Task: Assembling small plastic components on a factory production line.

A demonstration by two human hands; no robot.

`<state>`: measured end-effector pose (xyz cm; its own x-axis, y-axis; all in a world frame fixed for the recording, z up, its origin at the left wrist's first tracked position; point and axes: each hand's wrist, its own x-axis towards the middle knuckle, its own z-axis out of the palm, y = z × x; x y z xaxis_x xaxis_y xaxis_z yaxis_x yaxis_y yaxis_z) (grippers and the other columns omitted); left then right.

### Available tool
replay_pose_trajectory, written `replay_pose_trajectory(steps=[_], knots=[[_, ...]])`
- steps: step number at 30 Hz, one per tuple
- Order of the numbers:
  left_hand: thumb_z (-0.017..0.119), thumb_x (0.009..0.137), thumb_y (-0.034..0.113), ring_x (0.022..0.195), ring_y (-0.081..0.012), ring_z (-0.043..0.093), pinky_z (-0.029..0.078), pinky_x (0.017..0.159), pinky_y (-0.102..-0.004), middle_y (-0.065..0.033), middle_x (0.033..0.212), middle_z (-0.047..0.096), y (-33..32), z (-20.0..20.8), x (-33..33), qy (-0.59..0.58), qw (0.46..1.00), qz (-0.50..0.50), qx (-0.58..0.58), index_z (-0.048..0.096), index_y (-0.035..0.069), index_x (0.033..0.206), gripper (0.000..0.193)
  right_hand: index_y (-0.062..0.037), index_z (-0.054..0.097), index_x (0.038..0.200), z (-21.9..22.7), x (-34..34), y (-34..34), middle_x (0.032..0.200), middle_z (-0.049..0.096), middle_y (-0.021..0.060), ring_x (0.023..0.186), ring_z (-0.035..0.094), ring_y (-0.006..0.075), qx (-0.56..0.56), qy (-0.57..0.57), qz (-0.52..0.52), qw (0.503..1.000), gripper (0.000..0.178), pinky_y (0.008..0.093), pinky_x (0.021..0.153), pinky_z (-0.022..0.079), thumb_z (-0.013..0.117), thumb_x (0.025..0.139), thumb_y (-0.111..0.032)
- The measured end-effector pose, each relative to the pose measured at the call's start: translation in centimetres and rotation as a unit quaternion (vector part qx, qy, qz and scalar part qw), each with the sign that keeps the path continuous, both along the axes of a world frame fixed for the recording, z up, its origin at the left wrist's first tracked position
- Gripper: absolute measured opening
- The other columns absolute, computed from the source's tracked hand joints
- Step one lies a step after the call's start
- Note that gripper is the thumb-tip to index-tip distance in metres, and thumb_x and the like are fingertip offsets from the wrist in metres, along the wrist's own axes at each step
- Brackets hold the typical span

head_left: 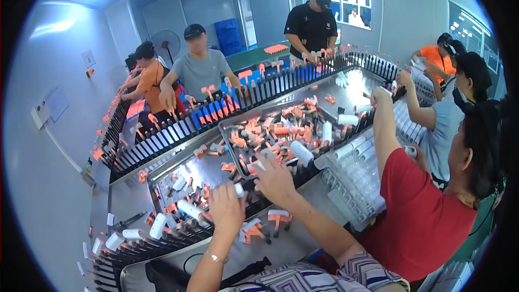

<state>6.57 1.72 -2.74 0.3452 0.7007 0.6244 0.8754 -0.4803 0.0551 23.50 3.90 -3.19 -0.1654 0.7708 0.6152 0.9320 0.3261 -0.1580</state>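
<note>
My left hand point(226, 212), with a bracelet on its wrist, is closed on a white cylindrical part point(239, 190) over the row of black pegs. To its right, my right hand point(275, 180) reaches towards the near edge of a metal tray point(223, 130). Its fingers look spread; a small pale spot among them is too blurred to name. In that tray lies a heap of orange and white parts point(281, 130) with dark stems. A white cylinder point(189, 209) sits on the pegs left of my left hand, and several orange-and-white pieces point(278, 215) lie below my hands.
A conveyor of black upright pegs point(178, 130) loops around the metal table. A second tray point(154, 189) holds loose parts at the left. At my right, a co-worker in a red sleeve point(403, 176) reaches over clear plastic trays point(359, 184). Other people work along the far side.
</note>
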Motion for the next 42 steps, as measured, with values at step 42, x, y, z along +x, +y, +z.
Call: replay_pose_trajectory(steps=[42], knots=[[0.065,0.080,0.022,0.131,-0.0384,0.034,0.025,0.107,-0.0501,-0.0233,0.140,0.037,1.4,3.6,4.5,-0.079,0.980,-0.163,0.086,0.039,-0.001,0.135,0.065,0.0005,0.045,0.129,4.7,5.6,1.8,0.132,0.046,0.0142,0.121,0.044,0.0273,0.176,0.077,-0.184,0.964,0.059,0.0419,0.088,0.037,0.065,0.080,-0.024]])
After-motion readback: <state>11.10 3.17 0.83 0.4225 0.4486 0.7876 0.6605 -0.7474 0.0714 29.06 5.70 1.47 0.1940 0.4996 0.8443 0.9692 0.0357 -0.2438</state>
